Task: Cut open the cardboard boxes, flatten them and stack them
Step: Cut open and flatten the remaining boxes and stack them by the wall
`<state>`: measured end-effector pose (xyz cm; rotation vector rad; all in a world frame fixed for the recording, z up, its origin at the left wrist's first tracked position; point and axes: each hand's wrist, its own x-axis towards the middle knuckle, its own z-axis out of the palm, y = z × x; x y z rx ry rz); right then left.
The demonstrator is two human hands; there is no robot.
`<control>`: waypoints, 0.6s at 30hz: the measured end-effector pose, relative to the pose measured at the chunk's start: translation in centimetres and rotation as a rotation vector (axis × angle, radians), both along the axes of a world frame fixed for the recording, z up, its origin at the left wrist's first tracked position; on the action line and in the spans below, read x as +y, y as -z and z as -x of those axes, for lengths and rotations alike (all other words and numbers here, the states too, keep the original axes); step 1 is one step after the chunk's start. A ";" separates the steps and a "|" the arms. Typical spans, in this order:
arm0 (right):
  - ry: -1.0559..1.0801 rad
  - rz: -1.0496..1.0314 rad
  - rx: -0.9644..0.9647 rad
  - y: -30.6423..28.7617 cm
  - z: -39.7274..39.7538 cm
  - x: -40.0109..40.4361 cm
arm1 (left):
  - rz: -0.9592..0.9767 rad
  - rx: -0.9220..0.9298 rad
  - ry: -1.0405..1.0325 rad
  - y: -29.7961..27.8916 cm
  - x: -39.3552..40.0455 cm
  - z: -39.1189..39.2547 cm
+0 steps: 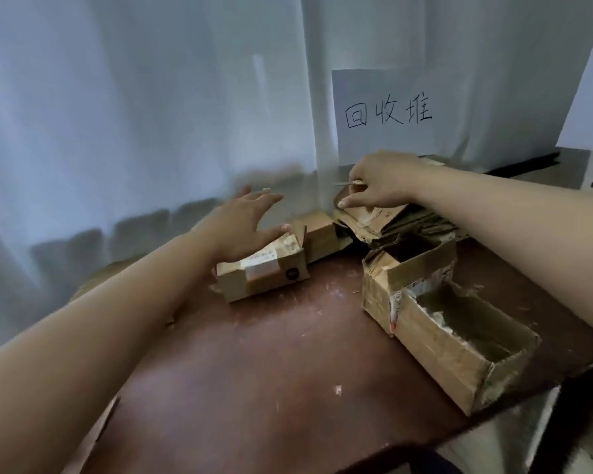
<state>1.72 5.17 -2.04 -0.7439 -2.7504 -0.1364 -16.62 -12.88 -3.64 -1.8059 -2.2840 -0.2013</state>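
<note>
Head view, looking down on a scuffed reddish-brown table [254, 371].

Hard to make out: far edge of the flattened cardboard stack [408, 217], hidden under the right forearm; thin pale sliver poking out past the right hand's fingers, too blurred to identify. Lower right corner cut off, filled with a grey shape of unclear kind. White sheet at far right cropped by the frame edge. Bottom of the white curtain [134, 131] smeared and soft.

Left hand [243, 224] spread, fingers straight and relaxed, grasping nothing, palm over the top of a closed taped box [264, 275], thumb tip near its far edge; contact not certain. Small open box [319, 234] just behind that one, beside the stack.

Right hand [380, 183] reaching to the back of the table, fingers curled and pinching the top sheet of the flattened stack, directly below a paper sign [384, 114] with handwritten characters.

Large opened box [459, 347] near the right edge of the table, top gaping, flaps torn, under the right forearm and apart from both hands.
</note>
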 end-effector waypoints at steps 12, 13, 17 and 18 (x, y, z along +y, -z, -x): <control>-0.085 0.096 -0.035 6.1 8.2 -9.6 | -0.030 -0.207 -0.241 6.1 -16.3 6.3; -0.065 0.133 -0.040 7.0 9.0 -9.6 | -0.008 -0.232 -0.244 7.3 -16.2 6.3; -0.001 0.179 -0.079 9.5 12.5 -8.8 | 0.055 -0.301 -0.233 10.7 -13.6 6.0; 0.005 0.169 -0.086 9.8 13.5 -8.5 | 0.047 -0.311 -0.227 11.3 -12.7 6.1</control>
